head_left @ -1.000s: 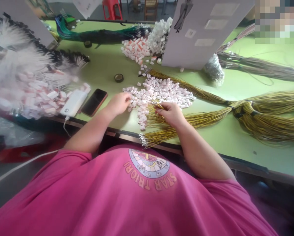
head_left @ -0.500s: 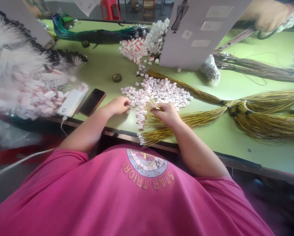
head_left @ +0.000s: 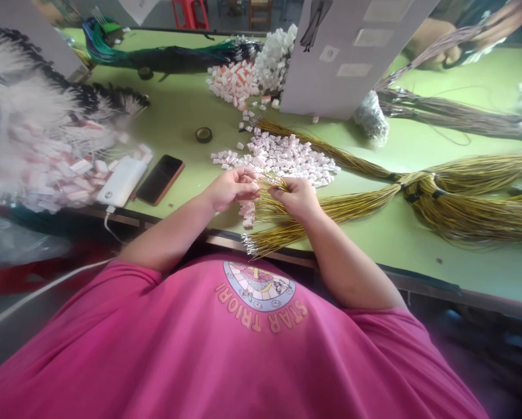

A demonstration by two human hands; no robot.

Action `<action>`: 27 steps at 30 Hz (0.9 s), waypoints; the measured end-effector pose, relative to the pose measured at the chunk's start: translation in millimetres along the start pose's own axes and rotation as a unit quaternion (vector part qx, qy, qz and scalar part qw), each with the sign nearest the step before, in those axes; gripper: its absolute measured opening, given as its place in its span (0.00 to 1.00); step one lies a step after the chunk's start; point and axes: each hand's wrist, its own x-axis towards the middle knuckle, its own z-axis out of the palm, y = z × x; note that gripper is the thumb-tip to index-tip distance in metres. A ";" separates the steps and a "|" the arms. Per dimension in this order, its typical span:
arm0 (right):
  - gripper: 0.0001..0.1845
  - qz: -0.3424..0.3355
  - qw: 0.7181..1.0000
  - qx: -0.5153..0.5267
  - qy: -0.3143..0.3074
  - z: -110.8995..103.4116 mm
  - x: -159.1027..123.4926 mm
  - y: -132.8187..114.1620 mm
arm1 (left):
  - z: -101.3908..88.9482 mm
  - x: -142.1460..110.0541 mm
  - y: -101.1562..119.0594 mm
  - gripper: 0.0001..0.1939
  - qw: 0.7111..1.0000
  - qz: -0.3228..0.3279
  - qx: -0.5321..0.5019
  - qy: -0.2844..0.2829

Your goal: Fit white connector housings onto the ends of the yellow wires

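My right hand (head_left: 299,198) is closed around several yellow-and-black wires (head_left: 274,181), their silvery tips pointing left. Close by the tips, my left hand (head_left: 235,189) pinches a small white connector housing (head_left: 256,183), partly hidden by the fingers. Behind both hands spreads a pile of small white connector housings (head_left: 287,156). Under my right hand runs a bundle of yellow-and-black wires (head_left: 357,210), its silver ends (head_left: 249,244) lying near the table's front edge.
A phone (head_left: 160,179) and a white power bank (head_left: 121,181) with a cable lie left of my hands. Behind them sits a roll of black tape (head_left: 203,135). A grey partition (head_left: 326,87) stands behind the pile. Another person's hands (head_left: 483,35) work at the far right.
My left hand has moved right, from the left edge of the housings to the wire tips in my right hand. The right hand stays nearly in place. The view has shifted slightly.
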 end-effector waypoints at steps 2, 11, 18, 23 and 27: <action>0.14 0.000 1.000 0.000 0.005 0.5 0.0 -0.5 | 2.6 2.3 -2.2 0.15 1.000 -0.007 -0.018 0.017; 0.15 -0.017 0.998 -0.053 0.031 4.7 2.0 -0.2 | 7.6 6.1 -10.8 0.12 0.993 -0.022 -0.083 0.080; 0.15 -0.007 0.998 -0.059 0.025 2.8 1.7 -2.2 | 8.2 6.8 -16.3 0.14 0.995 -0.002 -0.052 0.090; 0.14 -0.005 0.997 -0.073 0.018 5.1 1.8 -0.4 | 13.7 5.4 -16.9 0.14 0.994 0.021 -0.024 0.107; 0.14 -0.008 0.997 -0.076 0.006 7.4 2.0 0.9 | 23.7 1.3 -12.5 0.13 0.991 0.031 0.031 0.122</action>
